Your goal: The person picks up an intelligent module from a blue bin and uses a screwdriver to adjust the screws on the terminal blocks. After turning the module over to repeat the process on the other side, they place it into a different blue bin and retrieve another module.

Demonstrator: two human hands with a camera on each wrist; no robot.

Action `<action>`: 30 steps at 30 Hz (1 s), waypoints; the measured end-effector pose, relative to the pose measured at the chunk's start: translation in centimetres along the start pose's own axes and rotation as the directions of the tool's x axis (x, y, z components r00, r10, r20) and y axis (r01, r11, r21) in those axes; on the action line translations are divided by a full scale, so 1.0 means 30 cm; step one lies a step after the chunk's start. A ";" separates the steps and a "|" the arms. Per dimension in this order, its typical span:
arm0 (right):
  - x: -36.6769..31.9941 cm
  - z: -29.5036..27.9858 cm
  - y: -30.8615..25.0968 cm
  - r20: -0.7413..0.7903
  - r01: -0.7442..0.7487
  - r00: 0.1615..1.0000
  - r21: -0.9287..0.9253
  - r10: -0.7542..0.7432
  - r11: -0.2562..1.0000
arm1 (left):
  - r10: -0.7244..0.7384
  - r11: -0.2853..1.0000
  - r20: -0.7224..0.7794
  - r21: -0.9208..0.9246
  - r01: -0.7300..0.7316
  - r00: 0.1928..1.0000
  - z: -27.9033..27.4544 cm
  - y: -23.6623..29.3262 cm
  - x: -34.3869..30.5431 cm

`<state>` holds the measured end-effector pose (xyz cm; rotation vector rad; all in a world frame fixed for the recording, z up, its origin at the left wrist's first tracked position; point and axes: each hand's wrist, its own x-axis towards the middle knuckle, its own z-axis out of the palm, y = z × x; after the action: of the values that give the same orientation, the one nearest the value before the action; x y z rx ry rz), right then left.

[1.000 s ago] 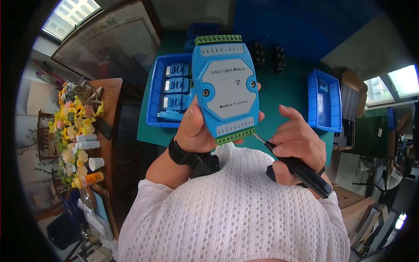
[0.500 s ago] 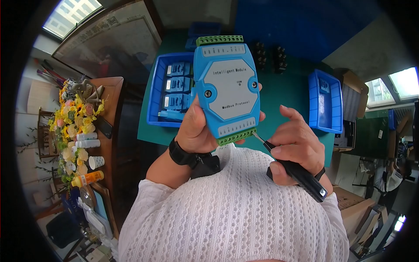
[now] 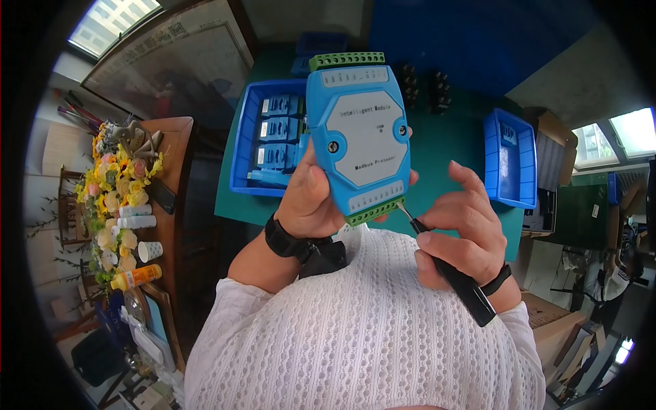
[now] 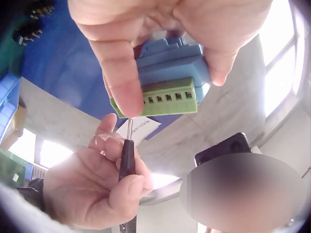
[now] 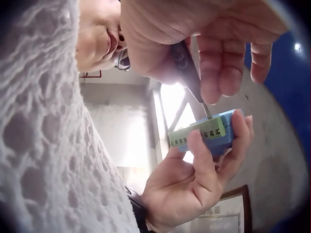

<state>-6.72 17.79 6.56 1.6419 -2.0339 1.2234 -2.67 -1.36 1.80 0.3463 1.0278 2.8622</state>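
Observation:
My left hand (image 3: 305,198) grips a blue "Intelligent Module" Modbus unit (image 3: 365,160) from its left side and from beneath, its grey label facing up. Green screw-terminal strips line both short ends; the near one (image 3: 376,212) faces my body. In my right hand (image 3: 468,225) a black-handled screwdriver (image 3: 466,294) is pinched between thumb and fingers. Its metal tip meets the right end of the near terminal strip. From the left wrist view, a left fingertip lies over the green strip (image 4: 170,97) beside the screwdriver shaft (image 4: 129,128).
A blue bin (image 3: 239,160) of similar modules stands left on the green table (image 3: 451,150). Another blue bin (image 3: 509,174), holding a blue piece, sits at the right. Black parts (image 3: 439,92) lie at the back. Flowers (image 3: 123,184) and bottles occupy a wooden side table (image 3: 179,137).
The module has shifted slightly to the right. The screwdriver's handle end has swung left and toward my body, and my right fingers have rolled it, while its tip stays at the strip's right end.

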 end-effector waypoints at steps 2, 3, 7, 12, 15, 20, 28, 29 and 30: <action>-0.001 0.002 -0.001 -0.005 0.014 1.000 -0.030 -0.014 0.999 | 0.006 1.000 -0.002 0.018 -0.006 1.000 -0.001 -0.003 0.000; -0.001 0.003 0.000 -0.008 0.020 1.000 -0.045 -0.021 0.999 | 0.009 1.000 -0.001 0.026 -0.009 1.000 -0.001 -0.004 0.000; 0.002 0.009 -0.003 -0.031 0.025 0.999 -0.074 -0.027 0.997 | 0.009 0.999 -0.013 0.034 -0.008 1.000 0.005 -0.004 -0.004; 0.004 0.014 -0.003 -0.043 0.016 0.999 -0.097 -0.020 0.995 | 0.048 0.998 -0.038 0.032 -0.047 0.998 0.002 -0.021 -0.007; 0.004 0.012 -0.001 -0.047 0.002 0.999 -0.094 -0.006 0.996 | 0.100 0.990 -0.057 0.101 -0.094 0.993 0.005 -0.033 -0.007; -0.005 0.008 0.010 -0.111 -0.037 0.993 0.033 0.041 0.999 | 0.075 0.992 -0.040 0.104 -0.070 0.996 0.002 -0.025 -0.008; -0.001 0.001 0.003 -0.070 -0.027 0.997 0.110 0.034 0.994 | 0.006 0.999 0.009 0.031 -0.006 1.000 -0.002 -0.019 -0.002; 0.000 0.000 0.003 -0.064 -0.024 0.997 0.108 0.031 0.994 | 0.003 1.000 0.012 0.030 -0.003 1.000 -0.002 -0.017 0.000; 0.001 0.001 0.004 -0.058 -0.021 0.998 0.108 0.027 0.994 | 0.000 1.000 0.014 0.029 0.000 1.000 -0.003 -0.016 0.000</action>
<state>-6.82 17.74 6.52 1.6110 -1.9896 1.3950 -2.69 -1.05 1.44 0.3682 1.0677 2.8435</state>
